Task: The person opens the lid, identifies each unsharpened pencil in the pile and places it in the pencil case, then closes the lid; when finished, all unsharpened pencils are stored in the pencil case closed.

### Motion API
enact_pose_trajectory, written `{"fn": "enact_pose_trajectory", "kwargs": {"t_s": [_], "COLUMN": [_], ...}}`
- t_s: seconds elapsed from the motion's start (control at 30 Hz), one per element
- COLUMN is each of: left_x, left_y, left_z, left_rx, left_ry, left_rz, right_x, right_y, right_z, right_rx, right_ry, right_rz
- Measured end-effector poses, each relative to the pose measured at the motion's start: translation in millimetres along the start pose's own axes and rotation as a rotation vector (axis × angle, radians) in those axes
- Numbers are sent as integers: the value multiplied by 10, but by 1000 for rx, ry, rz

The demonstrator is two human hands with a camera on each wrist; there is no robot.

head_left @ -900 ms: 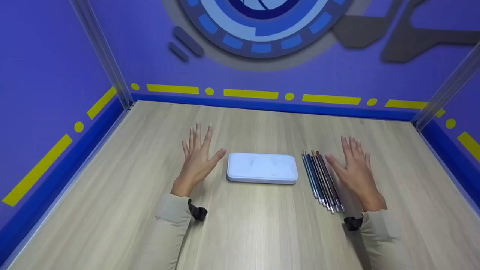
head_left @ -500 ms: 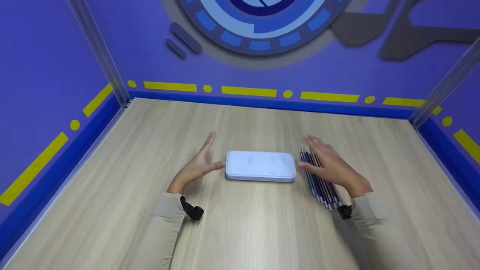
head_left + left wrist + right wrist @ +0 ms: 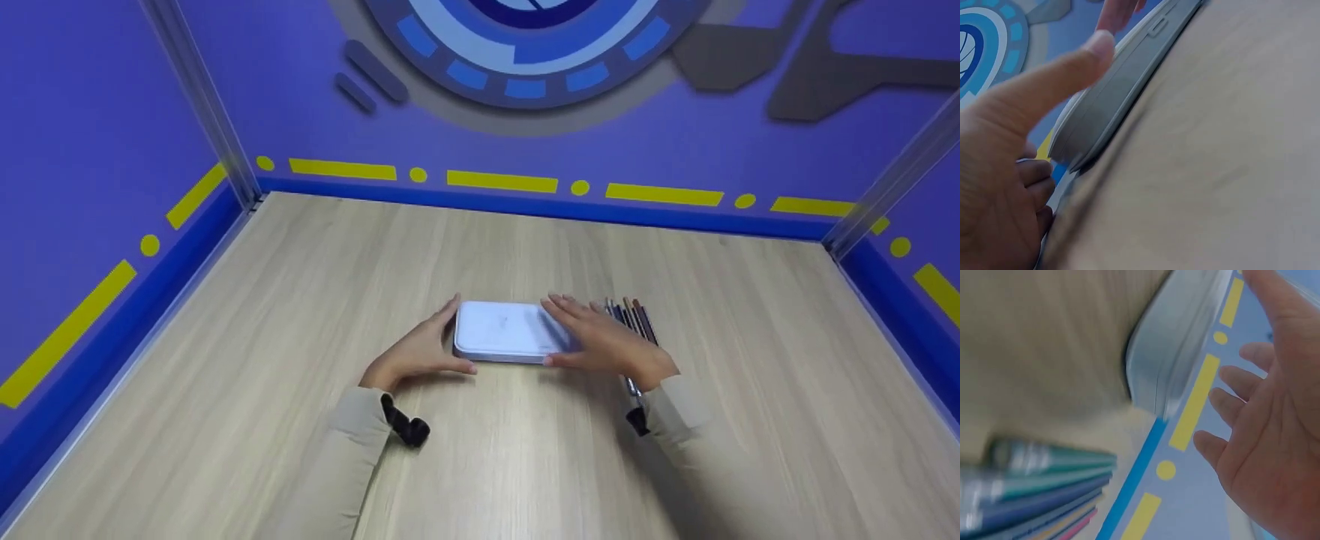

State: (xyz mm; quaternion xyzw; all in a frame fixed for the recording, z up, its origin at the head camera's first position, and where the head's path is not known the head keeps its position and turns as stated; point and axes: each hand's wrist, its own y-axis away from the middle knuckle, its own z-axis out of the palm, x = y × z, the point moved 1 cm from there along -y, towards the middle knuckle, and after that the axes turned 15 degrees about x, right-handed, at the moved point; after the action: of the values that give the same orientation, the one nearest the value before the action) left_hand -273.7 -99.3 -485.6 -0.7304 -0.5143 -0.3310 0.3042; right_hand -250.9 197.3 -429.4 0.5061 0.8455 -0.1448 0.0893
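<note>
Case: a flat, pale tin case (image 3: pixel 510 334) lies lid-up at the centre of the wooden table (image 3: pixel 300 300), long side across the view, where both hands can meet it.
Left hand: the left hand (image 3: pixel 420 351) sits at the case's 9 o'clock end, thumb (image 3: pixel 1055 79) along the near edge and fingers at the far corner. It looks set to brace that end, fingers fairly straight and not yet wrapped round it.
Right hand: the right hand (image 3: pixel 600 341) hangs over the 3 o'clock half of the lid, fingers spread and straight in the wrist view, thumb near the front rim. I cannot tell whether it touches the lid.
Pencils: a row of coloured pencils (image 3: pixel 634 322) lies side by side at the case's 3 o'clock, just beside it and partly under the right wrist, likely laid out in order for easy picking.
Surroundings: purple walls (image 3: pixel 90 150) with yellow dashes stand at 9, 12 and 3 o'clock.
</note>
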Motion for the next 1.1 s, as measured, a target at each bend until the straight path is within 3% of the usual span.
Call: {"fn": "enact_pose_trajectory", "kwargs": {"t_s": [0.27, 0.5, 0.7, 0.9, 1.1], "left_x": [4, -5, 3, -19, -45], "left_y": [-17, -11, -34, -31, -18], "left_z": [93, 123, 136, 147, 133], "left_rx": [64, 117, 130, 137, 143], "left_ry": [-34, -30, -29, -27, -6], "left_rz": [31, 47, 44, 32, 28], "right_x": [-128, -190, -187, -163, -141], "right_y": [-45, -56, -92, -109, -126], "right_z": [158, 181, 186, 221, 159], "right_rx": [-6, 72, 88, 79, 134], "right_ry": [30, 166, 282, 298, 294], "right_rz": [-14, -82, -144, -181, -263]}}
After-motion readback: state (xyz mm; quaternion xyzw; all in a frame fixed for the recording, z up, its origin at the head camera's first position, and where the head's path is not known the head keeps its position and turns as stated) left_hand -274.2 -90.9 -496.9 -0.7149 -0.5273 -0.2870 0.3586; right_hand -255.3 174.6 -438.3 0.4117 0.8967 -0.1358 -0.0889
